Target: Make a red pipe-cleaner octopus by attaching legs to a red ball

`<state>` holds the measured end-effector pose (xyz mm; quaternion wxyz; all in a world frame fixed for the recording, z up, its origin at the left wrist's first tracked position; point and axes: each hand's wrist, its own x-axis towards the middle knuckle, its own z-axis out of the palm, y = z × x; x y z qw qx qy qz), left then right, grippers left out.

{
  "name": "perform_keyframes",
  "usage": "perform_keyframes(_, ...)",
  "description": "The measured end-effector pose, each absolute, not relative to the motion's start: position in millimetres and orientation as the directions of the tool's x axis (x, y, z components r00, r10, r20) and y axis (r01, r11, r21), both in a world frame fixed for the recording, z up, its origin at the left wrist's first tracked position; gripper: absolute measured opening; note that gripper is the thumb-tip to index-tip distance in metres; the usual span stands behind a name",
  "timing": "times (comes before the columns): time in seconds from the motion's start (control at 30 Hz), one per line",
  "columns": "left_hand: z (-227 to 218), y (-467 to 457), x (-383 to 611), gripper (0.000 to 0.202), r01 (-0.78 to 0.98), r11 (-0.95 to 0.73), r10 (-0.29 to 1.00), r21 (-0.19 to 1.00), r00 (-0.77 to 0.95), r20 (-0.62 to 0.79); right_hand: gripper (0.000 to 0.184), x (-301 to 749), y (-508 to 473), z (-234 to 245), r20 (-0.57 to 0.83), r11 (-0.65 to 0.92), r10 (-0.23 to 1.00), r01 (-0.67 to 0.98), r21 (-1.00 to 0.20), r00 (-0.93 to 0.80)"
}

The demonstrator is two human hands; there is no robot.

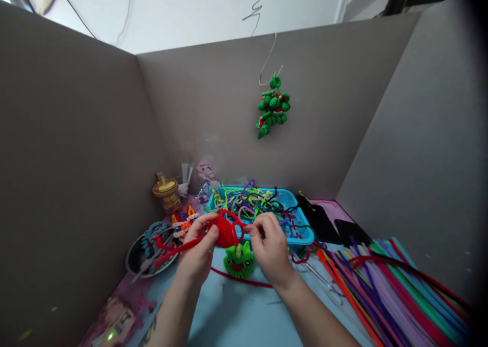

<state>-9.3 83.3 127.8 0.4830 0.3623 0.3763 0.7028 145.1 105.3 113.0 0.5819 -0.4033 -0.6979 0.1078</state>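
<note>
Fingers point(213, 233) of left hand point(199, 248) and right hand point(271, 246) pinch a red piece point(227, 234); green figure point(238, 263) sits beneath, blue tray point(296, 242) farther, bowl point(133, 259) left, coloured stems point(396, 291) right.

Craft workstation point(236, 319) enclosed by grey partitions point(202, 97), as shown by the bundle of coloured fuzzy stems point(400, 291) at near right, the blue tray point(307, 230) of tangled strands point(244, 200) farther off at centre, and the green fuzzy ornament point(273, 104) hanging against the far side.
</note>
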Motion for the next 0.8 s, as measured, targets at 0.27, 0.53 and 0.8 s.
perform_keyframes(0.27,133.6,83.5,-0.9,0.034,-0.441,-0.267,0.916,0.857,-0.392,0.084,0.007,142.7,96.1,123.6,0.765,0.724,0.643,0.355,-0.592,-0.035)
perform_keyframes(0.53,125.8,78.1,4.2,0.046,-0.369,-0.263,0.931,0.891,-0.339,0.135,0.007,135.2,94.4,127.3,0.578,0.568,0.816,0.228,-0.791,-0.027)
perform_keyframes(0.8,126.6,68.8,3.0,0.041,-0.065,-0.383,0.9,0.921,-0.252,0.357,0.007,144.2,99.6,132.0,0.457,0.447,0.89,-0.177,-0.877,-0.015)
